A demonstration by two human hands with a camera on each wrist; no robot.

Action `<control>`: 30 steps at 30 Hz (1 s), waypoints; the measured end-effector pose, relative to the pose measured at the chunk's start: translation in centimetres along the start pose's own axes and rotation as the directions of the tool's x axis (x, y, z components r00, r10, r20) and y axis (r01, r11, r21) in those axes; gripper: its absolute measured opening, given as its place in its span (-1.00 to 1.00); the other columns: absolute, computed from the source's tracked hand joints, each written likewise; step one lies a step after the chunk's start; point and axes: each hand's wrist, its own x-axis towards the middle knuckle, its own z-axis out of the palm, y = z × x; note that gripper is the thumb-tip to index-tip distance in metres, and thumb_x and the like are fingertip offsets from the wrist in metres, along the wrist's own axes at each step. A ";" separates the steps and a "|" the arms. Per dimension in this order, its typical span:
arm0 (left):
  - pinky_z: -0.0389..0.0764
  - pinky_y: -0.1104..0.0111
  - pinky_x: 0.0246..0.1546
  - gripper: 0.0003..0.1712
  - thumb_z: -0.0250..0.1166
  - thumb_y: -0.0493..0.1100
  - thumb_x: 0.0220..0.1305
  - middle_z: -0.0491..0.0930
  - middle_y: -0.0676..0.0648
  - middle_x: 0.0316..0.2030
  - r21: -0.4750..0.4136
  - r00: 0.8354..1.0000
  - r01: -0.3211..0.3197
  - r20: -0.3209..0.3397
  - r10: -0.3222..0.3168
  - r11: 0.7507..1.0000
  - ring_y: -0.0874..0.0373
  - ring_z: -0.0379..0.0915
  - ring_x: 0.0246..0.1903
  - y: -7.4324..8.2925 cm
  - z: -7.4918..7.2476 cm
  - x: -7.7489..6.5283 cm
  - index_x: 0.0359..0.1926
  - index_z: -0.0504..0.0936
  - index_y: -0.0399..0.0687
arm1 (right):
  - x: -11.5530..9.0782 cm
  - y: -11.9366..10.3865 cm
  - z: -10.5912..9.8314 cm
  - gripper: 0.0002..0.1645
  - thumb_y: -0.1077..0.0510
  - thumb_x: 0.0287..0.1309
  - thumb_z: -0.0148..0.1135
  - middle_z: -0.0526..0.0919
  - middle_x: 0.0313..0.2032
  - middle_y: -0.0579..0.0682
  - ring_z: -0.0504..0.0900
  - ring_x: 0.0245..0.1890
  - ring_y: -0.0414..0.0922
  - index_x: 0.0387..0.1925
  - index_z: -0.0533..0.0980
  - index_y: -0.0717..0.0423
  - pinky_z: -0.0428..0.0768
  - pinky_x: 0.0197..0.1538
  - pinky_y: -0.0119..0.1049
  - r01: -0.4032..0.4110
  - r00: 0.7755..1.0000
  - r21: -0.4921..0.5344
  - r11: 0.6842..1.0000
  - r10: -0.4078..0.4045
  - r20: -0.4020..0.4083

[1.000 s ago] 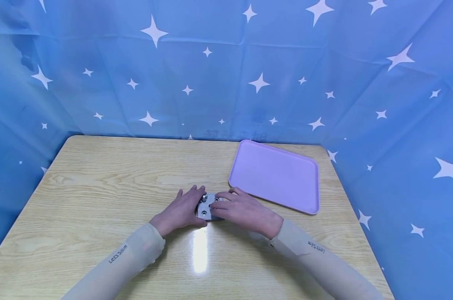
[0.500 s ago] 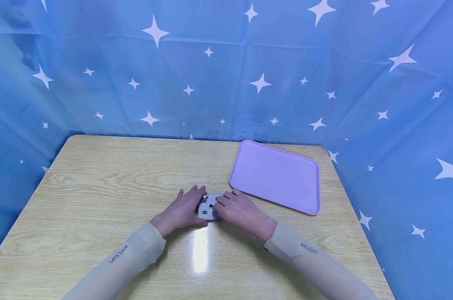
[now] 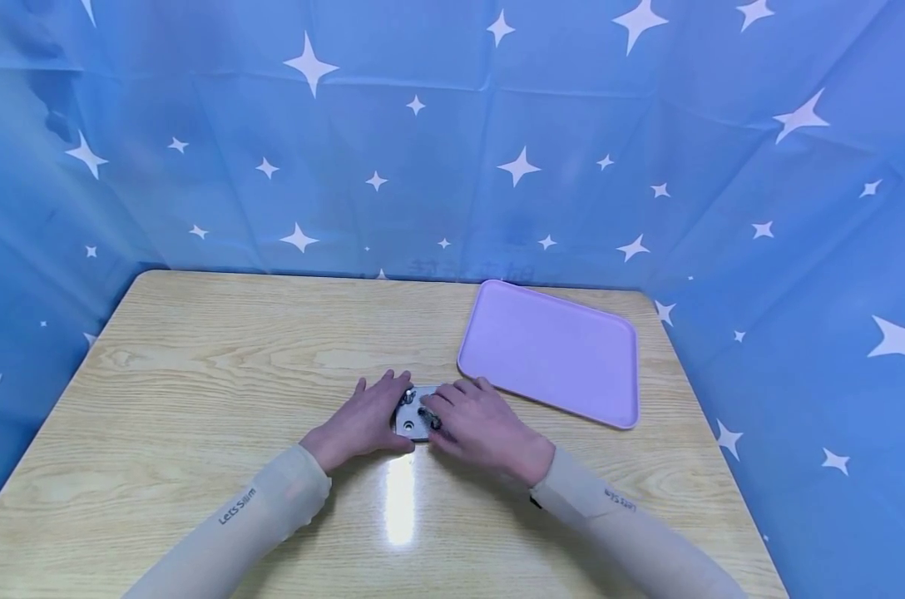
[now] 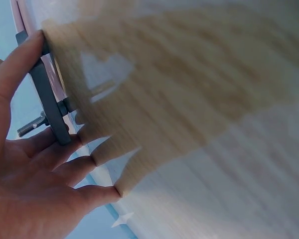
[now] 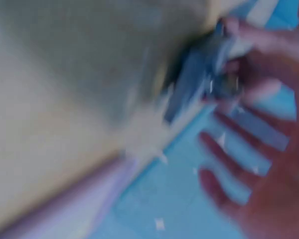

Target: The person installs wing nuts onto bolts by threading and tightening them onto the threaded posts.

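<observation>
A grey metal plate [image 3: 421, 401] with holes sits at the middle of the table. In the left wrist view the plate [image 4: 49, 97] is seen edge-on, a threaded bolt [image 4: 32, 124] sticking out from its face. My left hand [image 3: 363, 423] grips the plate's left part, thumb on one edge and fingers on the opposite one. The fingertips of my right hand [image 3: 482, 424] pinch a small dark bolt [image 3: 428, 418] at the plate's centre. My right hand hides the plate's right part. The right wrist view is blurred, so the bolt's details cannot be made out.
A purple tray [image 3: 550, 353] lies at the back right of the wooden table [image 3: 220, 366], close to the right hand. Blue cloth [image 3: 452, 125] with white stars hangs behind and along both sides of the table.
My right hand has shifted and turned over the plate, its fingers drawing in, and the dark bolt now shows at its fingertips. The left hand and the plate have stayed in place.
</observation>
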 end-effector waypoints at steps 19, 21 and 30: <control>-0.04 -0.30 0.48 0.19 0.68 0.05 -0.01 0.28 -0.33 0.48 -0.021 1.000 0.022 0.012 -0.022 1.000 -0.26 0.04 0.54 0.1 0.0 0.2 0.52 0.26 -0.29 | 0.1 1.4 -0.4 -0.83 0.15 0.24 0.46 0.70 -0.11 -0.21 0.61 -0.01 -0.13 -0.16 0.68 -0.16 0.51 0.00 -0.17 0.246 0.968 -0.187 0.951 -0.250 0.001; -0.03 -0.30 0.48 0.19 0.68 0.05 -0.01 0.29 -0.33 0.48 -0.019 1.000 0.022 0.013 -0.022 1.000 -0.26 0.04 0.54 0.1 0.0 0.2 0.52 0.26 -0.29 | 0.2 1.3 -0.1 -0.85 0.16 0.24 0.44 0.70 -0.16 -0.19 0.61 -0.11 -0.14 -0.18 0.67 -0.13 0.50 -0.06 -0.20 0.220 0.974 -0.186 0.958 -0.227 -0.013; -0.03 -0.30 0.47 0.18 0.68 0.04 -0.03 0.27 -0.35 0.49 -0.015 1.000 0.024 0.011 -0.024 1.000 -0.27 0.05 0.54 0.1 0.0 0.1 0.51 0.28 -0.31 | 0.5 -0.2 1.4 -0.87 0.14 0.22 0.43 0.66 -0.47 -0.11 0.54 -0.54 -0.17 -0.38 0.61 0.03 0.37 -0.48 -0.35 0.037 0.990 -0.049 0.998 -0.043 -0.137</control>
